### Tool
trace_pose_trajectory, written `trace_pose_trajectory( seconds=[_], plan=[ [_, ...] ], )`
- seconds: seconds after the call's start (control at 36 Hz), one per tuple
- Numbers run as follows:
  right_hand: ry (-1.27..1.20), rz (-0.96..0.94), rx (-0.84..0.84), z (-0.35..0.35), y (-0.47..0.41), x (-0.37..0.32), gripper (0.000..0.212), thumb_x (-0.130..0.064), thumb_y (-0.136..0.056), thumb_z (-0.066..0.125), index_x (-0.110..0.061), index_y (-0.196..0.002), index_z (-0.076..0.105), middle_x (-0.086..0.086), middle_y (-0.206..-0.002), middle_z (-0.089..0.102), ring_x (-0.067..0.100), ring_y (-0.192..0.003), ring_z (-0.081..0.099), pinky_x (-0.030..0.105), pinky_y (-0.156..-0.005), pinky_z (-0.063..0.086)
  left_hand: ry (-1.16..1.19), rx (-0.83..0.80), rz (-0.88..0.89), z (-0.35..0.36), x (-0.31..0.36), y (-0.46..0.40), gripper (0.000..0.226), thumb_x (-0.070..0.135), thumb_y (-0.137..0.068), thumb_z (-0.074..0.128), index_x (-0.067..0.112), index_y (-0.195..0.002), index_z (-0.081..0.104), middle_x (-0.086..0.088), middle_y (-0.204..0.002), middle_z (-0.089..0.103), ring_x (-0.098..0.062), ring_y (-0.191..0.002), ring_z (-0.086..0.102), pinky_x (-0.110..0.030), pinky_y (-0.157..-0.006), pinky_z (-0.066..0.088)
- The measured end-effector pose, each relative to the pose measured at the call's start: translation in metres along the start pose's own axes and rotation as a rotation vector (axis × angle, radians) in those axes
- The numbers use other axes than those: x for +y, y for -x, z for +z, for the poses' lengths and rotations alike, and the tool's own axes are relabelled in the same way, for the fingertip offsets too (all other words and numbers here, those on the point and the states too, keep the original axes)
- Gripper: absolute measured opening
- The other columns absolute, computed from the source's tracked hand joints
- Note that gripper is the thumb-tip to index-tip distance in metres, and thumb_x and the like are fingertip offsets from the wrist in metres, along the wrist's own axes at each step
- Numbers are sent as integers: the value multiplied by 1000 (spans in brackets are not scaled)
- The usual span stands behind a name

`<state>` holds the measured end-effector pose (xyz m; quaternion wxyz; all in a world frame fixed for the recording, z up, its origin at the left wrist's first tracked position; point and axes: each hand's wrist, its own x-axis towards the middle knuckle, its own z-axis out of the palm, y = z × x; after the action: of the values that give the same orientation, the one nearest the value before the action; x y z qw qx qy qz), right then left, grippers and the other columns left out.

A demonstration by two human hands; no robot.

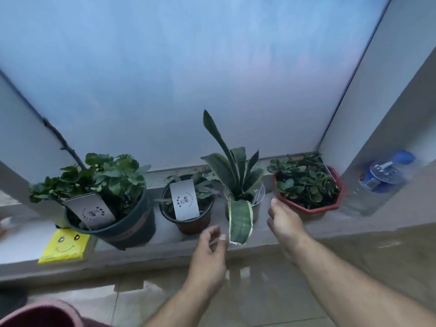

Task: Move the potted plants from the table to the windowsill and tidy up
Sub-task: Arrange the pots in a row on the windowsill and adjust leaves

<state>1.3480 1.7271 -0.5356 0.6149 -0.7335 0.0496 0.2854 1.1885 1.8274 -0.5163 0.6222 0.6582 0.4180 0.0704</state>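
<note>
Flanking the snake-plant pot [243, 201], L hand [210, 246] & R hand [285, 223] are both loose-fingered, gripping nothing, apart from pot. Four pots sit in a row on the windowsill [165, 251]. To tidy well: nudge pot at its base w/ both palms, avoiding the drooping leaf [240, 223]. Sill grey, frosted pane [212, 79] behind; yellow smiley pack [64, 246] left, water bottle [379, 182] right.

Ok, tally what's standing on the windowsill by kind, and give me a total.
Potted plants: 4 (dark green pot, small brown pot, snake plant pot, red pot)
Water bottles: 1 (clear bottle with blue cap)
Yellow smiley packets: 1
Total: 6
</note>
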Motion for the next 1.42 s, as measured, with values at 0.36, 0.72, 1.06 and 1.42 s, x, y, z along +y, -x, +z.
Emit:
trace_pose_trajectory(
  seconds=[0.36, 0.72, 1.06, 1.42],
  plan=[
    [-175, 78, -80, 4, 2, -19, 54, -41, -108, 41, -9, -151, 46, 3, -156, 46, 21, -146, 40, 35, -118, 28, -133, 74, 61, 35, 22, -6, 67, -12, -88, 57, 20, -145, 43, 5, -133, 59, 15, -97, 54, 5, -73, 40],
    [3, -163, -88, 14, -2, -3, 48, -32, -111, 32, -17, -157, 37, -8, -152, 43, 4, -138, 34, 17, -107, 19, -1, 58, 53, 60, 7, -49, 29, 42, -101, 52, 36, -129, 48, 20, -123, 50, -4, -123, 43, -13, -95, 26],
    [134, -174, -115, 7, -2, -10, 52, -36, -108, 42, -19, -157, 37, -5, -163, 37, 13, -151, 32, 34, -125, 23, 96, 134, 242, 69, 0, -44, 32, 31, -101, 54, 27, -132, 50, 25, -119, 51, 4, -122, 41, 14, -75, 24],
    [67, -141, -77, 3, 4, -2, 50, -47, -104, 43, -17, -141, 58, -4, -144, 59, 13, -133, 53, 37, -118, 38, 141, 47, 273, 55, -5, -69, 37, 39, -101, 54, 24, -135, 57, 15, -132, 62, -3, -129, 53, -22, -109, 36]
  ],
)
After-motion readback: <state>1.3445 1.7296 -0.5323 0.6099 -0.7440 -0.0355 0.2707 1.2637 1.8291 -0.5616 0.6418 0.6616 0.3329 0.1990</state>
